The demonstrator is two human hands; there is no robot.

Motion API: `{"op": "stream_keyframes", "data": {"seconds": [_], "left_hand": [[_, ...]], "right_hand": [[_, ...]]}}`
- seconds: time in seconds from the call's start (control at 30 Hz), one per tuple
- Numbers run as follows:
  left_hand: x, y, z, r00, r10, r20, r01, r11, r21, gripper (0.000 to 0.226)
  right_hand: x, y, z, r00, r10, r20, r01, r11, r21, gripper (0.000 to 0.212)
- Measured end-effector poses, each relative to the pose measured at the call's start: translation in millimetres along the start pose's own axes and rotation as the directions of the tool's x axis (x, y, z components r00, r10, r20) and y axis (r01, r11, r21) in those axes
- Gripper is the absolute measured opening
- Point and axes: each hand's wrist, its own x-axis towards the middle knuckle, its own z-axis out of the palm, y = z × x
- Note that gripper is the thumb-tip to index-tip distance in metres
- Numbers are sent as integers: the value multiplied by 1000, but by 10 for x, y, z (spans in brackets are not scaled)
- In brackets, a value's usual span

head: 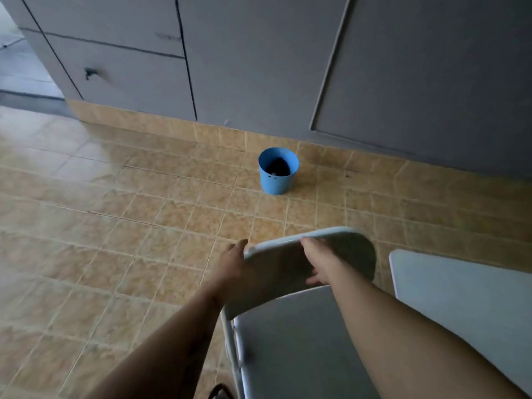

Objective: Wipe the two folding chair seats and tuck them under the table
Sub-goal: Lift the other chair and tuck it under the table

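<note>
A grey folding chair stands at the lower middle, its seat (290,341) facing me and its backrest (345,251) beyond it. My left hand (231,263) grips the backrest's left corner, fingers curled over the edge. My right hand (316,260) grips the backrest's top edge near the middle, fingers wrapped over it and thumb on the near face. A pale table top corner (460,298) lies just right of the chair. No cloth is in view, and no second chair shows.
A blue bucket (277,171) with something dark inside stands on the tan tiled floor near the grey cabinet wall (259,67). Open floor spreads to the left. A doorway (17,53) opens at the far left. A dark object (220,393) peeks in at the bottom edge.
</note>
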Motion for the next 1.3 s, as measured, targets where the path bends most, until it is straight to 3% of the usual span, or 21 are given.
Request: {"op": "stream_keyframes", "data": {"seconds": [0.13, 0.2, 0.47, 0.63, 0.77, 0.87, 0.93, 1.0, 1.13, 1.23, 1.3], "left_hand": [[157, -197, 117, 999, 47, 11, -48, 997, 63, 55], [245, -264, 104, 998, 65, -13, -64, 996, 69, 45], [334, -446, -57, 998, -13, 63, 13, 1000, 16, 43], [188, -518, -68, 996, -43, 81, 47, 997, -55, 35], [25, -616, -31, 994, -24, 111, 37, 993, -116, 29], [-94, -721, -76, 958, 55, 282, 1, 981, -195, 31], [-122, -793, -187, 922, 85, 379, -44, 992, -116, 27], [-77, -805, -316, 937, 67, 342, -49, 997, -64, 27], [209, -576, -587, 987, -16, 160, 51, 975, -218, 25], [486, -181, -667, 987, -3, 161, 50, 957, -286, 34], [652, 110, -593, 986, 14, 164, 36, 954, -296, 46]], "right_hand": [[141, -161, 287, 997, 78, -22, -78, 996, 32, 68], [246, -169, 441, 995, 80, -54, -80, 997, -12, 86], [936, -87, 812, 982, -67, -179, 60, 997, -47, 121], [626, -237, 944, 975, -169, -147, 154, 982, -108, 116], [286, -298, 926, 974, -223, -40, 207, 948, -241, 94], [263, -221, 911, 959, -280, -34, 258, 919, -298, 108], [237, -142, 896, 954, -299, 11, 287, 903, -321, 112], [185, -52, 848, 948, -313, 55, 313, 887, -339, 111], [8, 207, 887, 945, -302, 125, 326, 879, -346, 109], [-127, 519, 1143, 956, -260, 133, 292, 855, -428, 126], [-128, 685, 1307, 959, -277, 64, 272, 829, -489, 122]]}}
